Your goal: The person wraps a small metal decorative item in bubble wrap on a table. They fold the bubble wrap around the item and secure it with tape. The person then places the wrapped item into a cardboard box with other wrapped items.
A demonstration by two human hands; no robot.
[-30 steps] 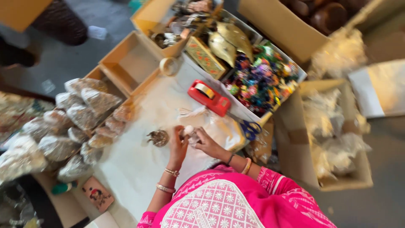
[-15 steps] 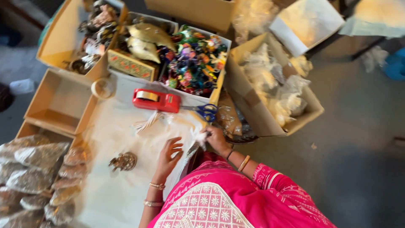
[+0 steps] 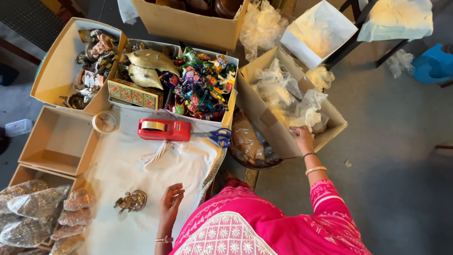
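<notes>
My left hand (image 3: 170, 204) rests on the white cloth (image 3: 118, 165) with its fingers loosely apart and nothing in it. A small brass figurine (image 3: 130, 201) stands just left of it. My right hand (image 3: 302, 138) reaches over the rim of a cardboard box (image 3: 262, 118) on the floor to the right. Its fingers touch the clear plastic-wrapped bundles (image 3: 307, 115) inside, and the plastic hides whether they grip one.
A red tape dispenser (image 3: 164, 129) and blue-handled scissors (image 3: 218, 137) lie at the cloth's far edge, beside a tape roll (image 3: 104, 122). Behind stands a box of colourful figurines (image 3: 200, 87). An empty box (image 3: 56, 141) and wrapped packets (image 3: 37, 208) are at the left.
My right hand has swung from the cloth's edge, where it held a small wrapped piece, out to the cardboard box on the right. My left hand stays on the cloth.
</notes>
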